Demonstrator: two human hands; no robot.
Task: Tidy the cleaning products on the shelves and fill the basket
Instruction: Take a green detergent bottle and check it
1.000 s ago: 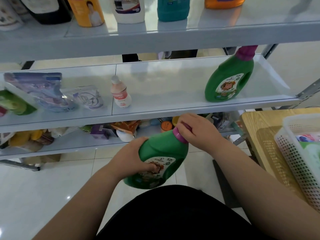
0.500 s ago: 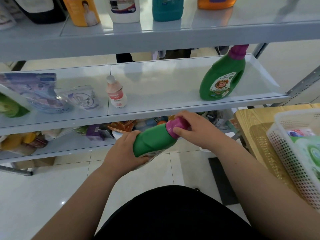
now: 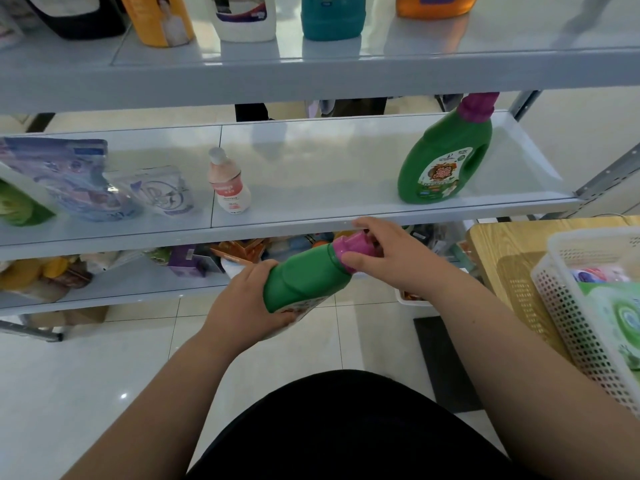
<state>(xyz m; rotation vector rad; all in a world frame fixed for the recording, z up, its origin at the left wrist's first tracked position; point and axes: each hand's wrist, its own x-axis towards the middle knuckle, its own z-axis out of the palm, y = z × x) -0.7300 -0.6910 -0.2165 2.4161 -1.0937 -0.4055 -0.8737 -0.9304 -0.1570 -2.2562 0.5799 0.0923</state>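
Green detergent bottle (image 3: 304,278) with a pink cap (image 3: 353,249) is off the shelves and in both hands. We find it tilted nearly flat, cap toward the right, held in the air just in front of the front edge of the middle shelf (image 3: 311,188). We record the left hand (image 3: 249,299) wrapped round the bottle's lower body, and the right hand (image 3: 391,258) closed round the cap, thumb against its near side. A second green bottle (image 3: 446,157) of the same make stands upright near the right end of the middle shelf, toward its front edge. A small pink bottle (image 3: 228,183) stands near that shelf's middle, with pouches (image 3: 104,188) leaning toward its left end. We note the white basket (image 3: 561,306) on the wooden table (image 3: 498,258) at the right, set back from the table's left edge. It holds packs whose kind we cannot read.
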